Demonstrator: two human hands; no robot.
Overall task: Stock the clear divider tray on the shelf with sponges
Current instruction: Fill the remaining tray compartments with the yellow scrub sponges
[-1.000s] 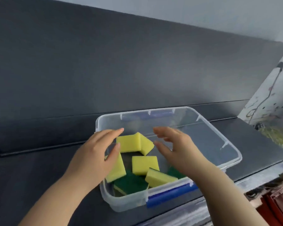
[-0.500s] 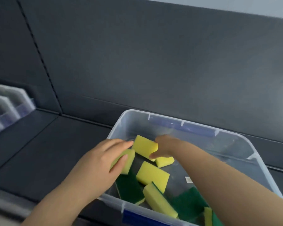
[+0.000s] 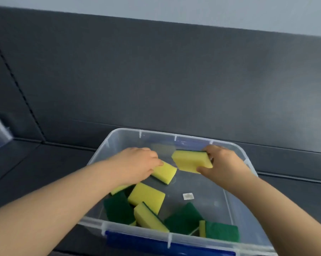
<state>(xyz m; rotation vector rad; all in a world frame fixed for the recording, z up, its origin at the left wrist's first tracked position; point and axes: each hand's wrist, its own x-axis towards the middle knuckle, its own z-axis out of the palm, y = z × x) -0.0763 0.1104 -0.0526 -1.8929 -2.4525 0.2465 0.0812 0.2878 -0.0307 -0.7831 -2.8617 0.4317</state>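
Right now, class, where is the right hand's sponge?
Head view, right of centre: the sponge, gripped by the right hand, near the clear bin's far wall.

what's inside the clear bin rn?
Several loose scrub sponges and a small sticker on its floor. The left hand grips one yellow sponge, the right hand holds a raised sponge. The left wrist hides most of another; beneath the pile, unseen.

Left hand (image 3: 137, 164): we note fingers curled over 1 yellow sponge (image 3: 165, 172).
Right hand (image 3: 224, 163): thumb and fingers pinch a 2nd sponge (image 3: 191, 160).
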